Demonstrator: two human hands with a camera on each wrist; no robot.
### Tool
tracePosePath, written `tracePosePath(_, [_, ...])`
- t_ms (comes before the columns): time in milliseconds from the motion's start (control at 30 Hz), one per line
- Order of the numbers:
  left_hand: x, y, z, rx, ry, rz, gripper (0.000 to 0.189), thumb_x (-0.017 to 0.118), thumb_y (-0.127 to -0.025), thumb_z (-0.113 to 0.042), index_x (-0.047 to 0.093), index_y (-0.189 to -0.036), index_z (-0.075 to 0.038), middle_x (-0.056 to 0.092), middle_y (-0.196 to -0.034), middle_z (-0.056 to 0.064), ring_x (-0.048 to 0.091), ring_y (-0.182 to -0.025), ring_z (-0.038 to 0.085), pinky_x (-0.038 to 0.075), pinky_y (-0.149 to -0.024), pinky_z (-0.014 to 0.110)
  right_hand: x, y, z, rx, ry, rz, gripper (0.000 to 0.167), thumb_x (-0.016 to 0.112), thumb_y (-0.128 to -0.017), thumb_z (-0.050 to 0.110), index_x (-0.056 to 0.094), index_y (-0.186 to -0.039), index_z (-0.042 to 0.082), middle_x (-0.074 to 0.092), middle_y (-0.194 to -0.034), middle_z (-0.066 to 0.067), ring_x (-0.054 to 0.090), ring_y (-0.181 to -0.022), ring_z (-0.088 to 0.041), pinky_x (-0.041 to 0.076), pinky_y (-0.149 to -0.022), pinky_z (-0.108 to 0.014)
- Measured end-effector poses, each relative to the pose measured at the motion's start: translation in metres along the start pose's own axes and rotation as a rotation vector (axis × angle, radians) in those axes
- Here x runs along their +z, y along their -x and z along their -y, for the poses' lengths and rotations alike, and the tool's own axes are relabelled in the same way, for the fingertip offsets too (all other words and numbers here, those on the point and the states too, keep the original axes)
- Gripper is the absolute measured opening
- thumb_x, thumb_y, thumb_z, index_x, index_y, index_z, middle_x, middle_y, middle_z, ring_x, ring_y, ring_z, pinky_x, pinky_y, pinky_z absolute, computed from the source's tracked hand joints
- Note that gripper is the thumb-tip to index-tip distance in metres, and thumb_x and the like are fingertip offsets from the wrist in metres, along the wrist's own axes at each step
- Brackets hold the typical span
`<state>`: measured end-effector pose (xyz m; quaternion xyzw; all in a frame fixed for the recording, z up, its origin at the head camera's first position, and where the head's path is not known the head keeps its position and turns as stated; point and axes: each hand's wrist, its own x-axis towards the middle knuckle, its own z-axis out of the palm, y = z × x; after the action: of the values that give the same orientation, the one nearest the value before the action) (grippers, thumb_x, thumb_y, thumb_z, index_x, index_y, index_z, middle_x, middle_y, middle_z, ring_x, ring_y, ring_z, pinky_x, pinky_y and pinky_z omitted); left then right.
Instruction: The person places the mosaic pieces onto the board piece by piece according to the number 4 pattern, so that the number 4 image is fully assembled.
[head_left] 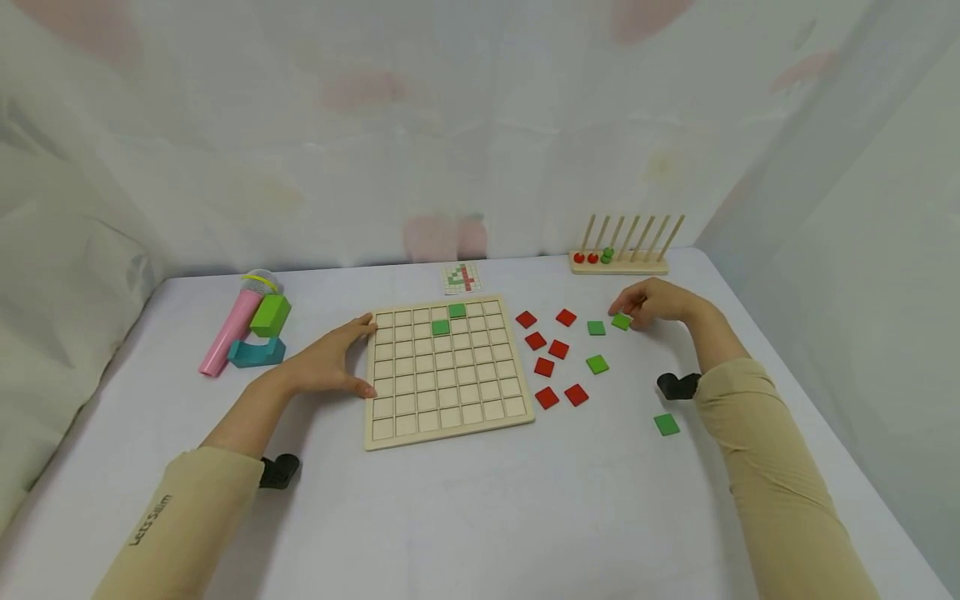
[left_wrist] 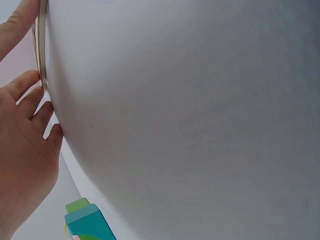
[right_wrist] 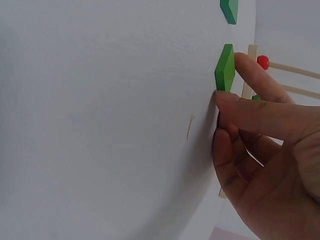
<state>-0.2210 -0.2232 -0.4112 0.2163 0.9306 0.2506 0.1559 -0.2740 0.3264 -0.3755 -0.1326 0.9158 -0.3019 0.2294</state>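
A square wooden grid board (head_left: 450, 437) lies in the middle of the table, with two green tiles (head_left: 440, 327) in its upper cells. At the board's left edge is my left hand (head_left: 333, 358), thumb and fingers spread along the rim; the left wrist view shows fingertips (left_wrist: 34, 77) touching that edge. To the right of the board, my right hand (head_left: 652, 302) holds a green square tile (right_wrist: 226, 69) at the tabletop between thumb and index finger. Another green tile (head_left: 596, 328) lies just left of it. Several red tiles (head_left: 558, 349) are scattered between board and right hand.
Behind the board lies a small pattern card (head_left: 461, 278). A wooden peg rack (head_left: 618, 267) with red and green beads stands at the back right. On the left are a pink toy microphone (head_left: 231, 332), a green block (head_left: 270, 316) and a teal curved block (head_left: 257, 353).
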Motion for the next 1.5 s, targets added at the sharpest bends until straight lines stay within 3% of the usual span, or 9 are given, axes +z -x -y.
tracePosePath(167, [0.001,0.001,0.002,-0.002,0.001,0.002,0.116,0.089,-0.066,-0.042,0.028,-0.153,0.002,0.013,-0.167,0.021,0.014,-0.153,0.045,0.017,-0.123,0.062,0.000,-0.002,0.001,-0.017,0.012,0.005,0.035,0.069,-0.079,-0.005,0.070,-0.113,-0.001,0.055,-0.092,-0.007,0.046,-0.088,-0.017,0.042,-0.075,-0.025])
tracePosePath(400, [0.001,-0.001,0.004,0.014,-0.003,0.002,0.116,0.088,-0.066,-0.044,0.028,-0.153,0.003,0.013,-0.166,0.021,0.014,-0.153,0.046,0.016,-0.123,0.062,0.000,-0.002,0.001,0.037,0.050,-0.001,0.032,0.074,-0.080,0.001,0.069,-0.111,0.001,0.056,-0.094,-0.007,0.047,-0.091,-0.018,0.040,-0.079,-0.029])
tracePosePath(633, [0.001,-0.002,0.004,0.013,-0.003,0.001,0.115,0.089,-0.065,-0.043,0.028,-0.152,0.003,0.013,-0.166,0.021,0.014,-0.153,0.046,0.016,-0.123,0.063,-0.001,-0.002,0.001,0.053,0.045,-0.056,0.032,0.079,-0.075,0.003,0.065,-0.103,-0.002,0.062,-0.089,-0.006,0.051,-0.083,-0.015,0.042,-0.075,-0.027])
tracePosePath(800, [0.000,-0.001,0.003,0.013,0.003,-0.001,0.115,0.089,-0.065,-0.042,0.028,-0.153,0.003,0.013,-0.167,0.020,0.013,-0.153,0.045,0.015,-0.123,0.062,-0.003,-0.001,0.001,0.062,0.099,-0.108,0.027,0.081,-0.077,0.011,0.064,-0.095,0.000,0.067,-0.098,-0.012,0.056,-0.089,-0.019,0.043,-0.075,-0.028])
tracePosePath(967, [0.000,-0.001,0.002,0.010,0.006,0.002,0.115,0.089,-0.065,-0.041,0.028,-0.152,0.003,0.013,-0.166,0.021,0.013,-0.153,0.046,0.015,-0.123,0.062,-0.004,-0.002,0.006,0.044,0.047,-0.107,0.023,0.077,-0.082,0.010,0.064,-0.097,-0.002,0.070,-0.093,-0.012,0.057,-0.082,-0.014,0.046,-0.073,-0.025])
tracePosePath(1067, [0.000,-0.001,0.002,0.007,0.002,0.004,0.115,0.089,-0.065,-0.041,0.029,-0.152,0.004,0.013,-0.166,0.021,0.013,-0.153,0.046,0.015,-0.123,0.063,-0.002,-0.003,0.014,0.025,0.012,-0.130,0.020,0.073,-0.085,0.009,0.066,-0.100,-0.001,0.070,-0.088,-0.010,0.057,-0.078,-0.013,0.049,-0.072,-0.024])
tracePosePath(1300, [0.001,0.000,0.002,0.010,0.009,0.003,0.115,0.089,-0.066,-0.040,0.028,-0.152,0.004,0.012,-0.166,0.021,0.013,-0.153,0.046,0.015,-0.123,0.062,0.012,-0.004,0.046,-0.133,0.014,-0.259,0.016,0.068,-0.086,0.006,0.070,-0.102,0.002,0.065,-0.087,-0.010,0.058,-0.080,-0.020,0.049,-0.068,-0.024])
tracePosePath(1500, [0.001,-0.001,0.001,0.023,0.014,-0.005,0.115,0.089,-0.065,-0.041,0.029,-0.152,0.004,0.013,-0.166,0.022,0.014,-0.152,0.047,0.016,-0.123,0.063,0.027,-0.009,0.080,-0.143,0.053,-0.308,0.020,0.071,-0.087,0.008,0.071,-0.107,0.006,0.068,-0.098,-0.015,0.063,-0.089,-0.026,0.052,-0.072,-0.026])
